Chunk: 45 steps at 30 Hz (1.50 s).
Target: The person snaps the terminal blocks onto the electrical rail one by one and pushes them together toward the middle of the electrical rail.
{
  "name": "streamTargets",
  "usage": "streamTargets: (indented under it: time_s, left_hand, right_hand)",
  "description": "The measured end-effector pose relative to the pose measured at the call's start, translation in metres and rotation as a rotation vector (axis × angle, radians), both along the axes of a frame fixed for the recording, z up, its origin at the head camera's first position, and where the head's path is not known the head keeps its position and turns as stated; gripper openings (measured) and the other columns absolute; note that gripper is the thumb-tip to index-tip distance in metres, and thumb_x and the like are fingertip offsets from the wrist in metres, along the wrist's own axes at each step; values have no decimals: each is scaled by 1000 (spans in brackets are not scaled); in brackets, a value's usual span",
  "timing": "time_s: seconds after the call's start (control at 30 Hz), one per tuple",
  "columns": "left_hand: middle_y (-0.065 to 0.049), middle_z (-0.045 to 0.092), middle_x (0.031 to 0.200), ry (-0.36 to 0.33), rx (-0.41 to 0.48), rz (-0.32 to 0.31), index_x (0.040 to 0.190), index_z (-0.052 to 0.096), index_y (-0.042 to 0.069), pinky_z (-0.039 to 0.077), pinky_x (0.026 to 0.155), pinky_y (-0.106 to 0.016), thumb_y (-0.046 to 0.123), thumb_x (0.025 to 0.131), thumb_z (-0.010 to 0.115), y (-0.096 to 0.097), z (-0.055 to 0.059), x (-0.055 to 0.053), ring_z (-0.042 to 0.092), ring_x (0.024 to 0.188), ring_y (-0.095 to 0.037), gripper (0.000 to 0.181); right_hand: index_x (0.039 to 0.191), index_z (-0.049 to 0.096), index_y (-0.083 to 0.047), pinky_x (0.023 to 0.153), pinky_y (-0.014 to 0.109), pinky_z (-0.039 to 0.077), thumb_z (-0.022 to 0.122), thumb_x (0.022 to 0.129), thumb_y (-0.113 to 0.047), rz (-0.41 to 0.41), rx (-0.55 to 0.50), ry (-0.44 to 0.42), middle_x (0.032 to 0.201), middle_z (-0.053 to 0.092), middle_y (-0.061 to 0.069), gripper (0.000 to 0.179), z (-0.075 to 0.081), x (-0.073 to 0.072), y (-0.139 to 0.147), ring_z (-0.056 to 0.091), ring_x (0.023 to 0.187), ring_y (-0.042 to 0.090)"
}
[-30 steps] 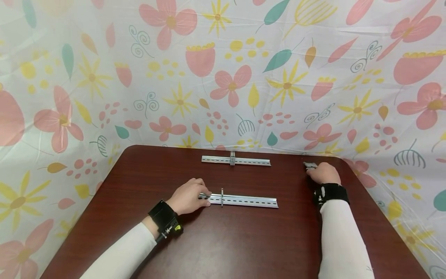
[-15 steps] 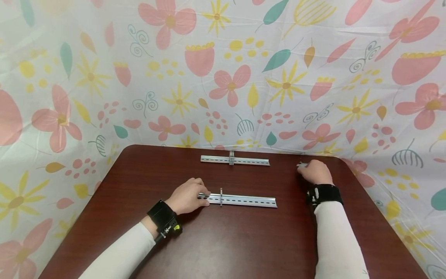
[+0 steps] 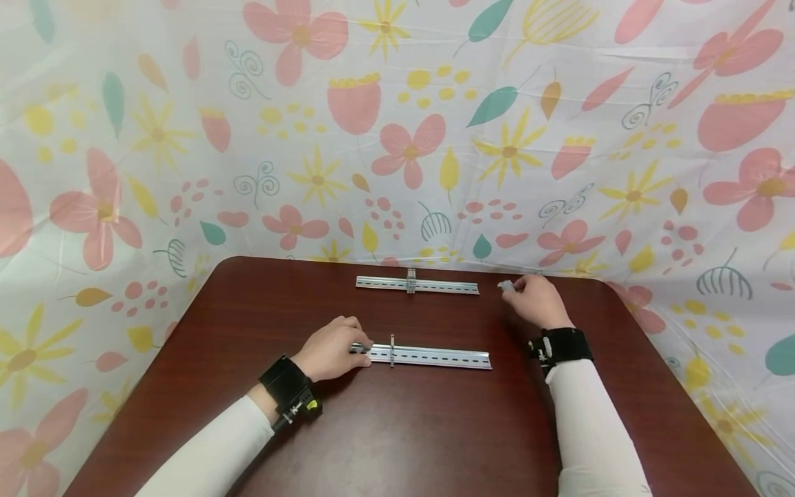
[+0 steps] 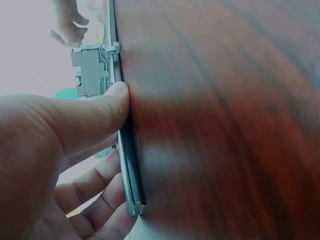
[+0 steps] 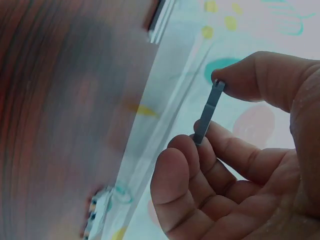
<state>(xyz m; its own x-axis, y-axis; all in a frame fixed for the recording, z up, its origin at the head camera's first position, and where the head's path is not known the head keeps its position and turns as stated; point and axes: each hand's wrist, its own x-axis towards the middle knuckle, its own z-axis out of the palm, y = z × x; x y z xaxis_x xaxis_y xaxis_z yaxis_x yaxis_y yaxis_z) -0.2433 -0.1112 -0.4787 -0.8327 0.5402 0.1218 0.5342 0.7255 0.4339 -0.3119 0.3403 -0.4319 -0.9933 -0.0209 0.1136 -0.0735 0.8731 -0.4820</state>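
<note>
My left hand [image 3: 335,348] pinches the left end of a slotted metal DIN rail [image 3: 444,357] low on the table. In the left wrist view the thumb lies along the edge of the rail [image 4: 131,172], with fingers curled on the other side. A grey terminal block [image 4: 92,72] stands across that rail, just beyond the thumb; the head view shows the block [image 3: 393,351] edge-on. My right hand [image 3: 539,302] is at the back right, pinching a second thin grey terminal block [image 5: 209,112] between thumb and fingers. Its remaining fingers are curled and hold nothing.
Farther back lies another DIN rail [image 3: 444,286] with a cluster of terminal blocks [image 3: 411,281] near its middle. A flower-print curtain [image 3: 410,138] stands right behind the table [image 3: 397,428]. A blurred pale object [image 5: 97,212] shows low in the right wrist view.
My right hand has moved left along the back of the table, carrying the terminal block toward the far rail's right end. The left hand keeps its hold on the near rail.
</note>
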Motion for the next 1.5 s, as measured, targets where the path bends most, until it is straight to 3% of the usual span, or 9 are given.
streamTargets:
  time_s: [0.3, 0.53, 0.83, 1.23, 1.37, 1.5]
  left_hand:
    - [5, 67, 108, -17, 16, -12, 120, 87, 16, 54, 86, -39, 27, 97, 90, -2, -2, -2, 61, 106, -19, 26]
    - [2, 67, 108, -18, 45, -42, 121, 86, 15, 55, 88, -40, 27, 96, 90, -4, -2, -4, 60, 105, -19, 27]
    - [3, 69, 110, 9, 53, -74, 125, 84, 14, 54, 88, -38, 30, 103, 83, -7, -2, -6, 60, 104, -17, 28]
    - [5, 73, 114, -10, 176, 17, 130, 81, 10, 57, 94, -41, 31, 112, 72, -6, 7, -5, 65, 111, -17, 29]
    - [5, 75, 120, -55, 240, 44, 131, 80, 12, 56, 99, -44, 35, 113, 70, -5, 9, -6, 67, 114, -18, 31]
    - [6, 75, 121, -112, 297, 65, 130, 80, 14, 56, 96, -43, 38, 113, 69, -4, 12, -5, 67, 106, -15, 31]
  right_hand:
    - [135, 66, 9, 93, 61, 55, 70, 108, -27, 73, -24, 9, 127, 67, 29, 45, 0, 4, -28, 68, 110, 44]
    - [130, 66, 5, 87, 54, 53, 72, 105, -25, 136, -14, 49, 120, 64, 23, 39, 3, 8, -51, 63, 98, 35]
    - [124, 68, 2, 81, 46, 46, 73, 103, -21, 197, -10, 82, 108, 61, 17, 31, 6, 18, -81, 56, 88, 29]
    - [114, 70, -6, 76, 40, 47, 78, 98, -16, 375, -31, 136, 101, 57, 6, 21, 3, 34, -133, 55, 85, 21]
    - [113, 71, -8, 73, 38, 48, 80, 97, -15, 429, -32, 148, 100, 56, 4, 20, 2, 44, -150, 53, 83, 18]
    - [114, 70, -7, 74, 34, 50, 80, 97, -15, 477, -28, 175, 102, 56, 2, 21, -1, 53, -164, 54, 84, 15]
